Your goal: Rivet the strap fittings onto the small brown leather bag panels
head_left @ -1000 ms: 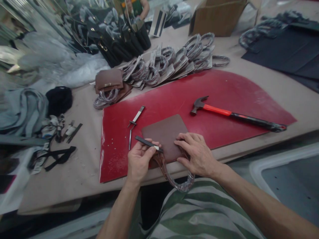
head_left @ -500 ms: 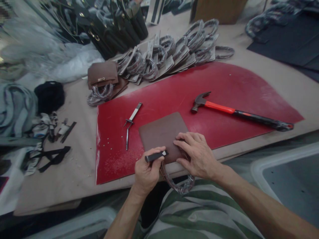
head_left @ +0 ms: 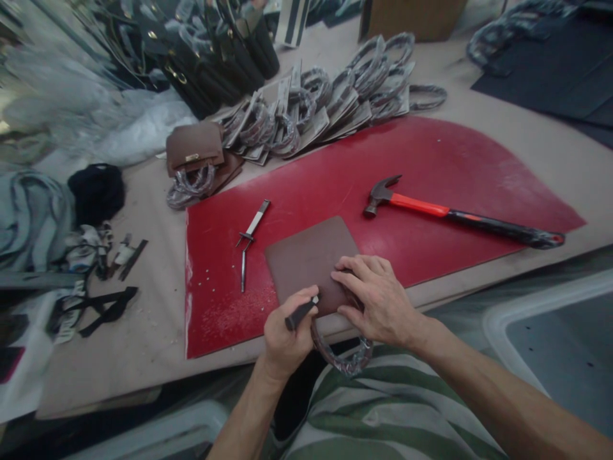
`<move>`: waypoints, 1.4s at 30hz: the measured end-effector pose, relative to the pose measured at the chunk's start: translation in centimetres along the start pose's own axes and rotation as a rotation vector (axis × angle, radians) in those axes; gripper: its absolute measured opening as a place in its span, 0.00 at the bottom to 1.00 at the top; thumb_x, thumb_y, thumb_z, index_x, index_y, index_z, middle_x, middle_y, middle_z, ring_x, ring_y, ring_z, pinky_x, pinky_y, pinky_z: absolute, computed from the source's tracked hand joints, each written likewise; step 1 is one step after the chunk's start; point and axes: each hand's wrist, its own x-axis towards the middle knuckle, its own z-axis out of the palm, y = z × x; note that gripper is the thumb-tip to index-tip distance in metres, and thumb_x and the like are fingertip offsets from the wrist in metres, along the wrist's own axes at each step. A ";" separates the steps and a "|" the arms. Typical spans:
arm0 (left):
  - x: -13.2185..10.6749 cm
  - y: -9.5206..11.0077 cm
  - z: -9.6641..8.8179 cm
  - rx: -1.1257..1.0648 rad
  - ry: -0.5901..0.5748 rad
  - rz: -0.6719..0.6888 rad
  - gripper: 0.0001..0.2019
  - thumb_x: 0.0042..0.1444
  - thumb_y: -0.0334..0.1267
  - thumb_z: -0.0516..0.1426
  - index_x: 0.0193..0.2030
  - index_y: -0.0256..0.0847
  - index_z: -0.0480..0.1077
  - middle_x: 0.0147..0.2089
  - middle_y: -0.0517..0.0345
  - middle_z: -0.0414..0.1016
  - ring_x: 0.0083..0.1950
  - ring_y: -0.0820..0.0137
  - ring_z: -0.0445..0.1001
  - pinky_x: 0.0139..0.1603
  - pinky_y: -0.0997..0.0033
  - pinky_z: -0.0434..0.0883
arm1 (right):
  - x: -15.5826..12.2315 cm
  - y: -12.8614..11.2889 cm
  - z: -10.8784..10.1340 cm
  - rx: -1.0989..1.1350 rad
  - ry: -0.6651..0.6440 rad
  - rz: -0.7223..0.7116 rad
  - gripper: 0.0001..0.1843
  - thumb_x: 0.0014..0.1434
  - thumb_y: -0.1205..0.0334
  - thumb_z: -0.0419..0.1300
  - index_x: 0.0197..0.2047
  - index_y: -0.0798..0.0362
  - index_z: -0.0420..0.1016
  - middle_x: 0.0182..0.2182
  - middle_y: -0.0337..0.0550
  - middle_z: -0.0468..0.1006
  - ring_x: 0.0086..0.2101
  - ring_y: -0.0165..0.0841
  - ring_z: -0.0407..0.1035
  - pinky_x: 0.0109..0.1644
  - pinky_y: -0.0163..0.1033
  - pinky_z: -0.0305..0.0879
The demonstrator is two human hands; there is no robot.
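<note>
A brown leather panel (head_left: 309, 255) lies flat on a red board, its near edge towards me. From that edge a plastic-wrapped bag handle (head_left: 349, 364) loops down over the table's edge. My left hand (head_left: 290, 335) is closed around a short dark bar-like tool (head_left: 301, 314) with a small pale tip, held at the panel's near left corner. On the panel's right side rests my right hand (head_left: 378, 297), fingers bent and thumb apart, gripping it near the handle. What lies under the palm is hidden. A claw hammer (head_left: 421, 206) with an orange and black handle lies beyond my right hand.
The red board (head_left: 460, 166) covers the table's middle. A thin metal tool (head_left: 249, 236) lies at its left. Behind are a brown handbag (head_left: 194, 147) and a pile of wrapped handles (head_left: 306, 108). Black straps (head_left: 108, 310) lie left, a plastic bin (head_left: 550, 332) right.
The tool in my left hand has turned, its near end swinging lower towards me. My right hand stays on the panel. The whole view has shifted slightly.
</note>
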 end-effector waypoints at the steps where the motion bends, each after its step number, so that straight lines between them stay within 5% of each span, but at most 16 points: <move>1: -0.1 -0.1 0.1 0.002 -0.005 0.029 0.15 0.61 0.22 0.57 0.52 0.40 0.69 0.50 0.46 0.81 0.53 0.64 0.81 0.54 0.63 0.81 | 0.0 0.0 0.0 -0.002 -0.003 0.001 0.28 0.55 0.58 0.66 0.58 0.53 0.70 0.58 0.52 0.70 0.55 0.48 0.62 0.59 0.52 0.55; 15: -0.3 0.7 1.2 0.245 0.139 -0.009 0.10 0.65 0.26 0.55 0.51 0.38 0.69 0.44 0.50 0.81 0.49 0.66 0.82 0.53 0.63 0.81 | -0.1 0.1 0.2 -0.017 0.022 -0.012 0.27 0.55 0.58 0.66 0.58 0.53 0.71 0.58 0.51 0.70 0.54 0.48 0.62 0.58 0.52 0.55; 35: 1.2 0.2 1.0 0.246 0.030 0.023 0.08 0.64 0.27 0.54 0.47 0.38 0.71 0.42 0.52 0.80 0.46 0.70 0.80 0.52 0.73 0.76 | -0.1 -0.1 -0.2 0.076 0.020 0.002 0.26 0.55 0.58 0.67 0.56 0.54 0.73 0.57 0.54 0.72 0.54 0.49 0.64 0.58 0.55 0.60; 39: 1.3 0.3 1.1 0.226 0.041 0.031 0.08 0.64 0.27 0.54 0.47 0.37 0.71 0.41 0.53 0.79 0.45 0.70 0.80 0.50 0.74 0.76 | -0.3 1.5 -1.9 0.210 0.167 -0.030 0.21 0.61 0.55 0.62 0.54 0.54 0.72 0.55 0.56 0.73 0.55 0.46 0.67 0.58 0.54 0.66; 42: 1.3 0.4 1.2 0.199 0.033 0.016 0.07 0.65 0.27 0.54 0.47 0.37 0.70 0.42 0.53 0.79 0.43 0.71 0.80 0.48 0.76 0.76 | -0.6 4.7 -4.6 0.014 0.336 0.067 0.16 0.63 0.55 0.59 0.52 0.54 0.73 0.53 0.56 0.74 0.54 0.47 0.68 0.59 0.55 0.66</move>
